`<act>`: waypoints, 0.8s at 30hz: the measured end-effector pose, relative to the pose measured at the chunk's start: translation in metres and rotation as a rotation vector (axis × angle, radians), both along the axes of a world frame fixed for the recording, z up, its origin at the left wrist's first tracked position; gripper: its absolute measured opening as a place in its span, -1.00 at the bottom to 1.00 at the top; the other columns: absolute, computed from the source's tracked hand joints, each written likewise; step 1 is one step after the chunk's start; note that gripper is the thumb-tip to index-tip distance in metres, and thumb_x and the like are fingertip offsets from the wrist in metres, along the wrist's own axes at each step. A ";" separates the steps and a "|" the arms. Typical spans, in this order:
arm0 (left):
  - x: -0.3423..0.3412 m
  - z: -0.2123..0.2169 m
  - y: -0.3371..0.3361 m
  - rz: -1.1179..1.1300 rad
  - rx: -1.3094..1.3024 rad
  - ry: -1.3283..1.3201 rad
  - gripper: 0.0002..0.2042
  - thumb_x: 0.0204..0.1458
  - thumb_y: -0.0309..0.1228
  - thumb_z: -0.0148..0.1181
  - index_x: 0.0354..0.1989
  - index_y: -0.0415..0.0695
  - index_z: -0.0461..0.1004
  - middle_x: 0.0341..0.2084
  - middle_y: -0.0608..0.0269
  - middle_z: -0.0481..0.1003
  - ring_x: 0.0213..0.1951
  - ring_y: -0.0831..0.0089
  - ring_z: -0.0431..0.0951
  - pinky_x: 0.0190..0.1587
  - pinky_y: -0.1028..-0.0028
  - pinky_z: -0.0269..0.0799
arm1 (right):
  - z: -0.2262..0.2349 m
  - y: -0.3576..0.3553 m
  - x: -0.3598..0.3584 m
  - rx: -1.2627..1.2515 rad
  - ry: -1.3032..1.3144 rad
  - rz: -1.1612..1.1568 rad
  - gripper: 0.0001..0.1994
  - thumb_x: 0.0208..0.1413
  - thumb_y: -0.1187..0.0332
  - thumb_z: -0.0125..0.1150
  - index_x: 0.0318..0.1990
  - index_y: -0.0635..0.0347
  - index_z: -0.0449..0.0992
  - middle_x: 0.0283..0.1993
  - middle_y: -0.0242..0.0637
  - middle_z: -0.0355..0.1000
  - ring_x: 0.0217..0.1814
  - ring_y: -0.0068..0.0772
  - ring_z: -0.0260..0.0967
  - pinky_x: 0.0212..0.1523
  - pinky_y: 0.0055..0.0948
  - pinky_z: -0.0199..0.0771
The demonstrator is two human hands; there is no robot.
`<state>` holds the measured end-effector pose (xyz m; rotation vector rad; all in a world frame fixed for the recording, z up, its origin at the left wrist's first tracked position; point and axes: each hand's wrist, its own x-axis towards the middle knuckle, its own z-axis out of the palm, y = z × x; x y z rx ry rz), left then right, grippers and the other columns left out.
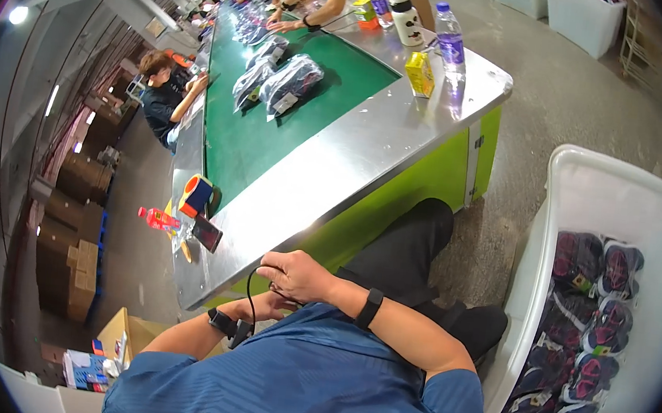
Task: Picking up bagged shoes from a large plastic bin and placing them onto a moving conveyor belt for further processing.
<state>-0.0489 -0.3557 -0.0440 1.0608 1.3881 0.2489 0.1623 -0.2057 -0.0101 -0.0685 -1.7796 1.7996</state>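
My right hand (295, 275) is closed with its fingertips pinching a thin black cable (249, 287), just past the table's near edge. The cable bends down in a loop toward the dark device (238, 332) on my left wrist. Just below the right hand is my left hand (270, 305), its fingers curled and partly covered by the right. What the left fingers hold, if anything, is hidden. A black band (369, 308) circles my right wrist. On the table corner nearest my hands lies a dark phone-like slab (206, 234), beside an orange-and-blue tape dispenser (196, 195).
Bagged dark shoes (291, 87) lie on the green belt (272, 148) within the metal table (310, 172). A red-capped bottle (158, 219) stands left; a water bottle (450, 38) and yellow carton (420, 75) stand right. A white bin (536, 252) holds bagged shoes. Other people work farther along.
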 end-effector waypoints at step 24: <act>-0.102 0.141 -0.025 -0.387 -0.791 0.018 -0.70 0.43 -0.33 0.02 -0.19 -0.33 0.59 -0.22 0.00 0.66 0.02 0.22 0.69 0.15 0.24 0.59 | -0.013 0.017 0.012 0.365 -0.358 0.249 -0.69 0.30 0.16 0.24 -0.03 0.21 0.68 -0.12 -0.10 0.68 -0.05 -0.05 0.63 0.01 -0.17 0.58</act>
